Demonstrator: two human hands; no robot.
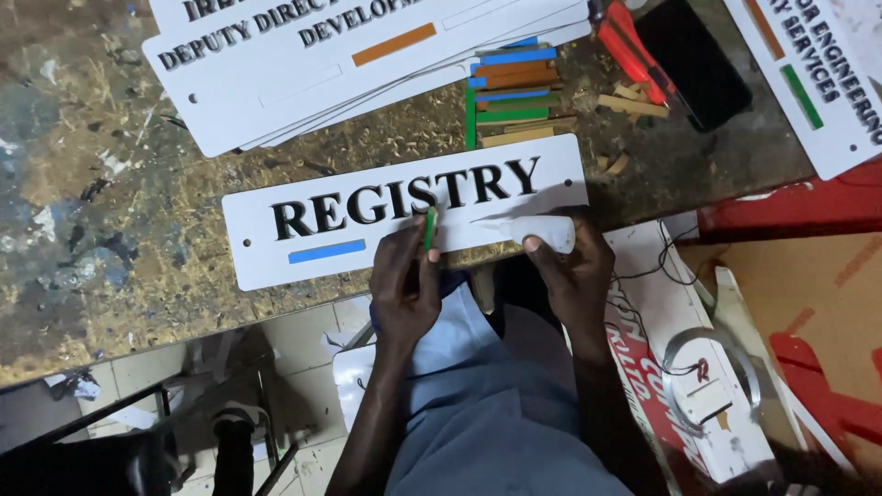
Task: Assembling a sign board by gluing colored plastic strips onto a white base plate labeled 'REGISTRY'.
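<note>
White sign [404, 216] lies flat at the near edge of the tabletop [92, 184], one blue bar set in its lower left. Left hand [404, 280] pinches a green strip [429, 228] upright over the sign; right hand [574, 262] has its grip closed on a white glue bottle [542, 230], nozzle pointing left. Behind — a stack of signs [303, 64], loose coloured strips [510, 92], red pliers [629, 46].

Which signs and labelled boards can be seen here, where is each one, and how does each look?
Sign plate: table edge, before both hands; white rectangle, black letters, blue bar.
Stacked plates: top left; white, dark letters, orange bar.
Plate: top right; white, green and orange bars.
Board: lower right; white, red lettering.
</note>
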